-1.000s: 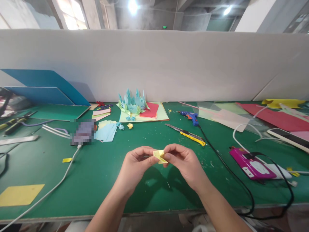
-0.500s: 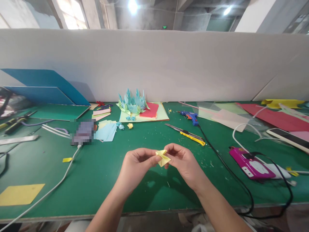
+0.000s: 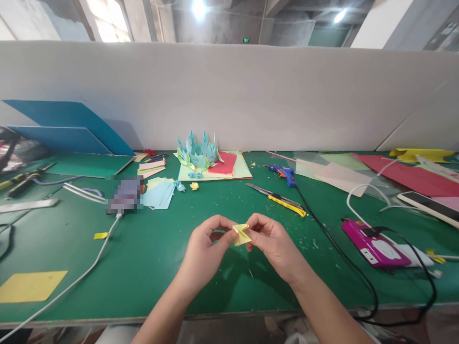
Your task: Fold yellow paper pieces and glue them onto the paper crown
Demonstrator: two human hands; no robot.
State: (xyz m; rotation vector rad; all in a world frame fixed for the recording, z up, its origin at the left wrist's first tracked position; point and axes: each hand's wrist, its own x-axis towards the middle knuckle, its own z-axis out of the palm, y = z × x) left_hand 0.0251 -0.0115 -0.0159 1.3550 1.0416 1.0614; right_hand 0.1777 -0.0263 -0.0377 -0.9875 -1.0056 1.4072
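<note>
A small folded piece of yellow paper (image 3: pixel 241 234) is held above the green table (image 3: pixel 150 253) between both hands. My left hand (image 3: pixel 205 251) pinches its left side with thumb and fingertips. My right hand (image 3: pixel 271 241) pinches its right side in the same way. Both hands hover just above the table's near middle. Straight behind them stands a pale blue folded paper crown (image 3: pixel 198 151) on a stack of coloured sheets (image 3: pixel 229 167).
A yellow utility knife (image 3: pixel 281 199) and a blue glue gun (image 3: pixel 282 173) lie behind my right hand. A pink device (image 3: pixel 373 241) with black cables sits at the right. Light blue papers (image 3: pixel 159 193), a white cable (image 3: pixel 77 282) and a yellow sheet (image 3: pixel 30 285) lie at the left.
The yellow paper has been turned slightly between my fingers, and both hands have shifted a little to the right. Nothing else has moved.
</note>
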